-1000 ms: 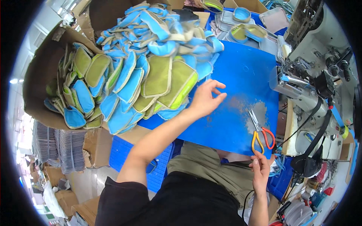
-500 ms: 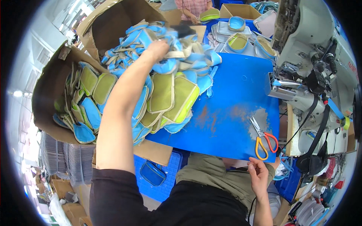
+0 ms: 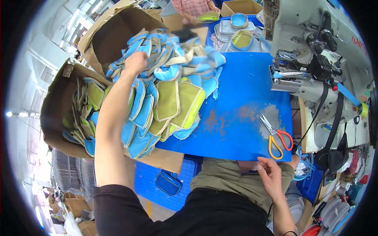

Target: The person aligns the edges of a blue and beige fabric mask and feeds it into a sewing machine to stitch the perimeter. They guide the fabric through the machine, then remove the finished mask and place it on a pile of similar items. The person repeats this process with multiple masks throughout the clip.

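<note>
My left hand (image 3: 136, 63) is at the left side of a heap of blue fabric strips with beige edging (image 3: 169, 53). Its fingers are curled; whatever lies in them is hidden. Below the heap, olive-green mesh panels (image 3: 167, 100) and blue panels (image 3: 142, 114) with beige binding overlap in a pile at the table's left. My right hand (image 3: 271, 175) rests over my lap at the table's front edge, fingers loosely bent and apart, with nothing in it. Just beyond it, scissors (image 3: 275, 135) with one orange and one red handle lie partly spread on the blue tabletop (image 3: 244, 90).
A cardboard box (image 3: 55, 114) of more panels stands at the left, another box (image 3: 114, 33) behind it. A sewing machine (image 3: 311, 51) looms at the right. Round blue-and-green pouches (image 3: 241, 39) lie at the back, near another person's pink checked sleeve (image 3: 191, 7).
My left hand has moved left across the heap, from its middle to its left side. The view has shifted slightly. My right hand stays near the table edge.
</note>
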The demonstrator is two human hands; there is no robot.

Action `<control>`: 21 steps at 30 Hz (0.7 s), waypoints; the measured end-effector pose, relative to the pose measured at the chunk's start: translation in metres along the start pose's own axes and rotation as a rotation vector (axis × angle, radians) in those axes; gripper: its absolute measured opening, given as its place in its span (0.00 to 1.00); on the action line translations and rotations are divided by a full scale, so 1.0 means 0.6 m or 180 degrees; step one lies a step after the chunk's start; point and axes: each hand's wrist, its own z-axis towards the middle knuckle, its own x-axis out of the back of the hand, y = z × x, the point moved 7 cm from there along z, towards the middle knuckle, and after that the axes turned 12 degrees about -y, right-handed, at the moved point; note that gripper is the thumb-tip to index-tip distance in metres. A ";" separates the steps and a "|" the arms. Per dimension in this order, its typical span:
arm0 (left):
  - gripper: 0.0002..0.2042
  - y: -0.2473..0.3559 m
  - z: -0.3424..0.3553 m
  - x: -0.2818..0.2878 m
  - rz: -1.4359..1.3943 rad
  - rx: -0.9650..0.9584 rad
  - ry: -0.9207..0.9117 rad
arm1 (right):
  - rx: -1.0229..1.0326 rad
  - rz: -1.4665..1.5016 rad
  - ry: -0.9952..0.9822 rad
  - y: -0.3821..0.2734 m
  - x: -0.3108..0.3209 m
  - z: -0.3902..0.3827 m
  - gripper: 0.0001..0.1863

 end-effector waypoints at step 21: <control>0.36 0.542 -0.404 0.066 -0.7549 -0.1546 -0.1768 | 0.1110 -0.0530 -0.0408 -0.184 -0.034 0.102 0.20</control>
